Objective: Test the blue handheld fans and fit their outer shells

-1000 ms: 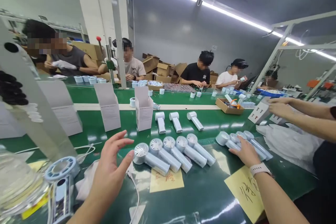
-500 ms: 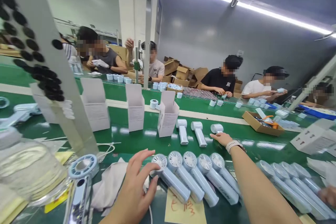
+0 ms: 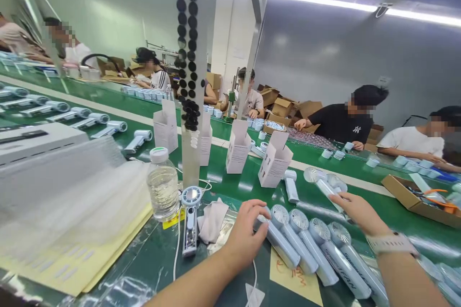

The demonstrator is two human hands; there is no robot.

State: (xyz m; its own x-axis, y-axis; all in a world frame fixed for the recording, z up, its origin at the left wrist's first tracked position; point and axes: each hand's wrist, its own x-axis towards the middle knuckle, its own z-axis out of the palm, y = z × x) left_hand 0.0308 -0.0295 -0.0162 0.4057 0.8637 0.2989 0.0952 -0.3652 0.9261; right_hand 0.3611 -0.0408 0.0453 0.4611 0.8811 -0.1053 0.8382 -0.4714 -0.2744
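My right hand [image 3: 362,213], with a pale band on its wrist, pinches the handle of a light-blue handheld fan [image 3: 319,178] above the green belt. A second fan head [image 3: 338,182] shows close behind it, partly hidden. My left hand [image 3: 250,230] is open, its fingers loosely curved over the head of the leftmost fan in a slanted row. Several fans in that row [image 3: 313,244] lie side by side with their round grilles away from me. Another fan [image 3: 291,186] lies on the belt [image 3: 248,192] beside a white box.
White open boxes [image 3: 238,148] stand along the belt, near a post [image 3: 190,163] with black discs. A clear bottle [image 3: 162,187], an opened fan [image 3: 189,225] and a cloth [image 3: 212,220] are left of my hands. A carton of tools [image 3: 418,201] sits right. Several people work opposite.
The view has swung left, so the scene sits further right. My right hand has taken hold of a fan from the belt and lifted it. My left hand stays by the row.
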